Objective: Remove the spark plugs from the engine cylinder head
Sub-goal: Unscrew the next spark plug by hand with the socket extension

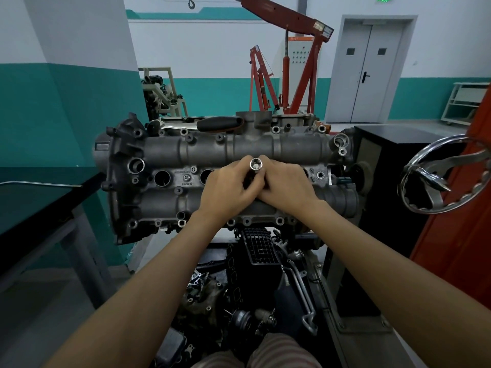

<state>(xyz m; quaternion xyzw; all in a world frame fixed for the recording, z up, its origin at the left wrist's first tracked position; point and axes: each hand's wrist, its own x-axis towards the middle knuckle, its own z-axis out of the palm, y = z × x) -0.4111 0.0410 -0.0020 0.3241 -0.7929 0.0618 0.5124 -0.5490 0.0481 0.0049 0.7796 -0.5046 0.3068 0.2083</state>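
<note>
The grey engine cylinder head (292, 148) lies across the stand in front of me, with a row of round spark plug wells (162, 178) along its middle. A silver socket tool (256, 164) stands upright over a well near the centre, its open end facing up. My left hand (228, 188) and my right hand (285, 183) both wrap their fingers around the socket's shaft from either side. The well under my hands is hidden, and no spark plug shows. A ratchet with a black handle (219, 123) rests on the head's far edge.
A black table (39, 208) with a thin metal rod (39, 184) stands at the left. A chrome handwheel (438, 176) on an orange stand sits at the right, beside a black cabinet (393, 155). Red engine hoists (300, 75) stand behind. Loose engine parts (252, 288) lie below.
</note>
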